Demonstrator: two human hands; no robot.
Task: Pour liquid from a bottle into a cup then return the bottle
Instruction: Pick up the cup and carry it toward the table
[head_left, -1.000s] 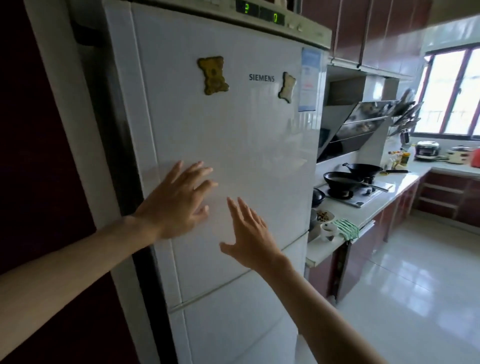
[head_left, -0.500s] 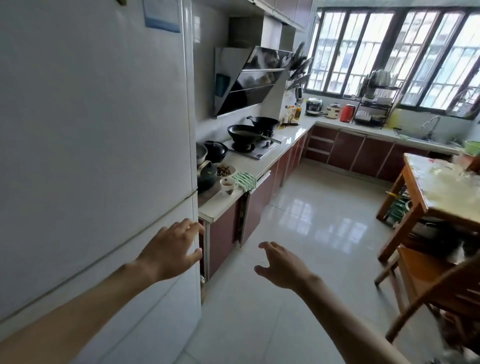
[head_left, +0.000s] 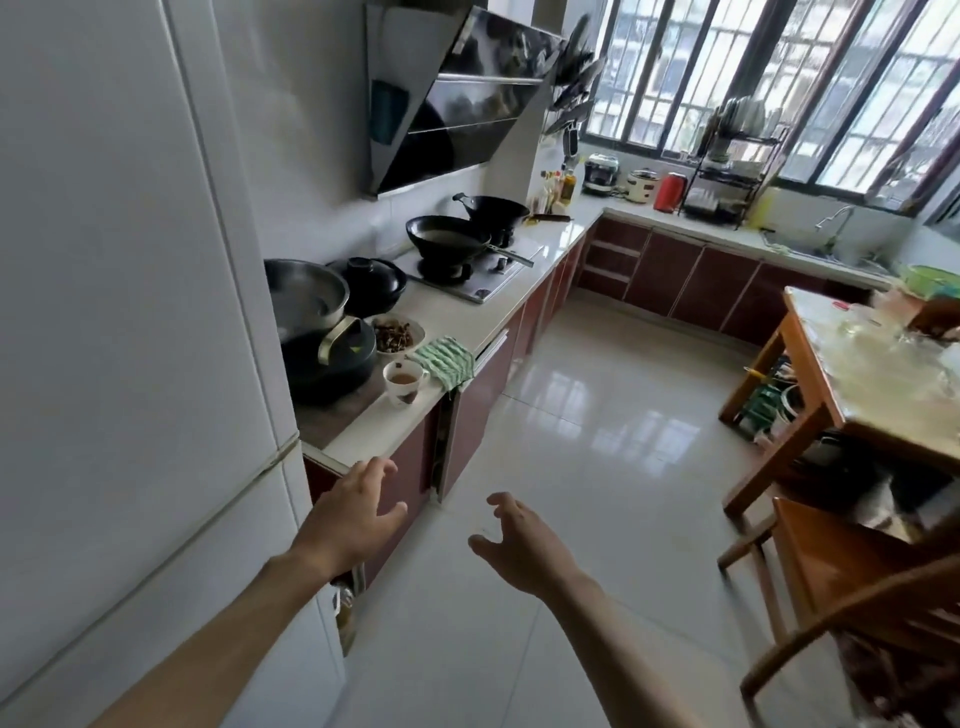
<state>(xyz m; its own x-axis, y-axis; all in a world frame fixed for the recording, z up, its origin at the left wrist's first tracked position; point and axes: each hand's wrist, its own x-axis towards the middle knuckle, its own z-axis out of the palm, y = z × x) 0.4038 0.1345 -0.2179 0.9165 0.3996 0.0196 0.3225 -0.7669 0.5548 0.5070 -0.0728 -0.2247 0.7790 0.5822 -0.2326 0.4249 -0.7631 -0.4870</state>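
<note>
Both hands, left hand (head_left: 353, 514) and right hand (head_left: 524, 540), have left the fridge (head_left: 130, 312), fingers spread, empty; cup (head_left: 404, 382) stands upright.

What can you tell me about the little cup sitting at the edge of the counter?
The cup is small and white, ceramic by the look of it, with a dark printed motif low on its side. It stands upright near the front edge of the pale counter, open at the top, holding some brownish liquid. A green-and-white striped cloth lies right beside it, a dark pot sits on its other side, and a bowl of dark bits behind. Neither hand touches it.
</note>
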